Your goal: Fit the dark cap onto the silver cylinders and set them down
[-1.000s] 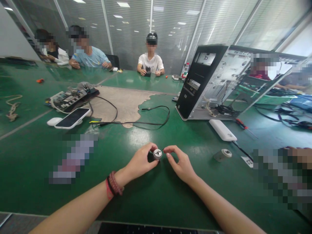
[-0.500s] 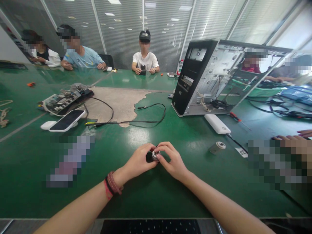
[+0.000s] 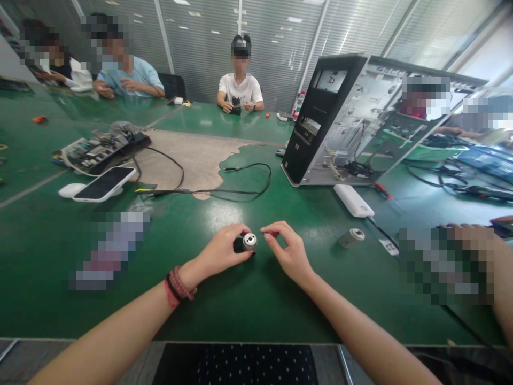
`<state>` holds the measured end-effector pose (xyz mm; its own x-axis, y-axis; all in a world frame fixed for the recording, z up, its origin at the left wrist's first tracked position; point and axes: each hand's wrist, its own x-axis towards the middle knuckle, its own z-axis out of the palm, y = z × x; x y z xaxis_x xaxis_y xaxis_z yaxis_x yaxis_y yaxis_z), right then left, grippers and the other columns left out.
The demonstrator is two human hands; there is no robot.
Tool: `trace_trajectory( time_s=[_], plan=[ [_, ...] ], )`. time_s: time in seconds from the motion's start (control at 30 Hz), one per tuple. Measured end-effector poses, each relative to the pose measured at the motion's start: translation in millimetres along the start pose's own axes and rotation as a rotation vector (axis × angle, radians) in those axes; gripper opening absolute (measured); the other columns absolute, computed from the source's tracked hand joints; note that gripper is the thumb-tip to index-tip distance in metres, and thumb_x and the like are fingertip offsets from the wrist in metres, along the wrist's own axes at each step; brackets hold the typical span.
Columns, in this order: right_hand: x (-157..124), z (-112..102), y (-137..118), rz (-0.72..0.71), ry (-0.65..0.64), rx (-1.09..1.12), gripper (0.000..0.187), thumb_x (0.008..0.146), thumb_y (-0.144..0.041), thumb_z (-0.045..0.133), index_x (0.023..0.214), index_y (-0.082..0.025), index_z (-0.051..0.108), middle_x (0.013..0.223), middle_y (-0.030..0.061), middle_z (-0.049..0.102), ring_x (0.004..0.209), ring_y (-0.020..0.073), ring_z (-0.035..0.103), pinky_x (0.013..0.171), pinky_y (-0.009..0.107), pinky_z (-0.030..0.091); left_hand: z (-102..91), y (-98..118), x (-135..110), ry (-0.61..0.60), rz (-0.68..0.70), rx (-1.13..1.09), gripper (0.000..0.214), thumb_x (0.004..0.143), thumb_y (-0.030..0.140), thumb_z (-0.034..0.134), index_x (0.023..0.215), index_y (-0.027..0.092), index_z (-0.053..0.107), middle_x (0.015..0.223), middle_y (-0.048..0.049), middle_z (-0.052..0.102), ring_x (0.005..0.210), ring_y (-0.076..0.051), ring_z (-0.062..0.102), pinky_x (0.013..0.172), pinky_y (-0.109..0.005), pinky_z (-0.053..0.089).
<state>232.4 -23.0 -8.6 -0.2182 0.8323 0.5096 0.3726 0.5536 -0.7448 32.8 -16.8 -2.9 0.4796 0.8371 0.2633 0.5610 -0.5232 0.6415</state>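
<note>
My left hand (image 3: pixel 222 251) grips a small silver cylindrical part (image 3: pixel 249 241) with a round end cap, just above the green table (image 3: pixel 248 299). A red bead bracelet sits on that wrist. My right hand (image 3: pixel 286 252) hovers just right of the part, thumb and forefinger pinched together close to its end, not touching it. A second similar metal cylinder (image 3: pixel 351 237) lies on its side farther right.
An open black computer case (image 3: pixel 352 123) stands at the back right, a white power bank (image 3: pixel 353 200) and red screwdriver (image 3: pixel 385 193) before it. A phone (image 3: pixel 103 184), circuit board (image 3: pixel 98 152) and black cable (image 3: pixel 224 190) lie left. Another person's hand (image 3: pixel 473 235) rests at right; people sit opposite.
My right hand, which was on the part's end half a second ago, has drawn back a little to the right. The left hand still holds the part.
</note>
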Motion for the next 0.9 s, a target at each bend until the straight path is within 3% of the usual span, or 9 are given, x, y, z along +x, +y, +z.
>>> trace_trajectory(
  time_s=[0.3,0.5,0.63,0.7,0.8,0.9],
  plan=[
    [-3,-3,20,-0.049,-0.358,-0.209,0.015,0.087,-0.020,0.056,0.094,-0.022,0.069,0.087,0.0052,0.066,0.085,0.0204,0.059,0.079,0.038,0.046,-3.6,-2,0,0.047,0.017,0.032,0.025,0.075,0.025,0.067,0.097,0.021,0.057,0.095,-0.0025,0.064,0.090,-0.021,0.060,0.083,-0.034,0.046],
    [0,-8,22,-0.041,-0.453,-0.187,0.020,0.081,-0.016,0.061,0.100,-0.021,0.068,0.091,0.0052,0.067,0.086,0.0199,0.058,0.079,0.036,0.047,-10.1,-6,0,-0.017,0.054,0.055,0.030,0.074,0.026,0.067,0.102,0.020,0.056,0.102,-0.0043,0.064,0.095,-0.022,0.059,0.086,-0.036,0.046],
    [3,-14,19,-0.032,-0.477,-0.161,0.028,0.079,-0.018,0.064,0.106,-0.022,0.064,0.090,0.0038,0.065,0.085,0.0187,0.058,0.080,0.035,0.048,-22.2,-10,1,-0.103,0.141,0.061,0.037,0.072,0.018,0.063,0.109,0.020,0.058,0.105,-0.0056,0.064,0.099,-0.022,0.058,0.090,-0.035,0.045],
    [3,-15,17,-0.041,-0.458,-0.158,0.036,0.078,-0.025,0.067,0.113,-0.022,0.061,0.102,0.0066,0.063,0.096,0.0208,0.058,0.086,0.038,0.047,-27.7,-12,1,-0.120,0.160,0.080,0.035,0.073,0.015,0.058,0.108,0.020,0.060,0.102,-0.0051,0.064,0.097,-0.022,0.058,0.090,-0.034,0.044],
    [3,-9,15,-0.090,-0.390,-0.175,0.052,0.073,-0.039,0.072,0.119,-0.023,0.056,0.122,0.0112,0.054,0.115,0.0262,0.050,0.098,0.045,0.041,-31.9,-16,1,-0.105,0.177,0.135,0.030,0.075,0.013,0.053,0.102,0.019,0.063,0.097,-0.0049,0.064,0.093,-0.021,0.058,0.088,-0.033,0.044],
    [3,5,12,-0.101,-0.322,-0.183,0.051,0.073,-0.042,0.072,0.118,-0.024,0.055,0.121,0.0110,0.054,0.115,0.0272,0.049,0.098,0.046,0.040,-31.2,-20,1,-0.075,0.174,0.227,0.025,0.077,0.010,0.049,0.095,0.019,0.064,0.092,-0.0044,0.063,0.088,-0.020,0.057,0.084,-0.032,0.045]
  ],
)
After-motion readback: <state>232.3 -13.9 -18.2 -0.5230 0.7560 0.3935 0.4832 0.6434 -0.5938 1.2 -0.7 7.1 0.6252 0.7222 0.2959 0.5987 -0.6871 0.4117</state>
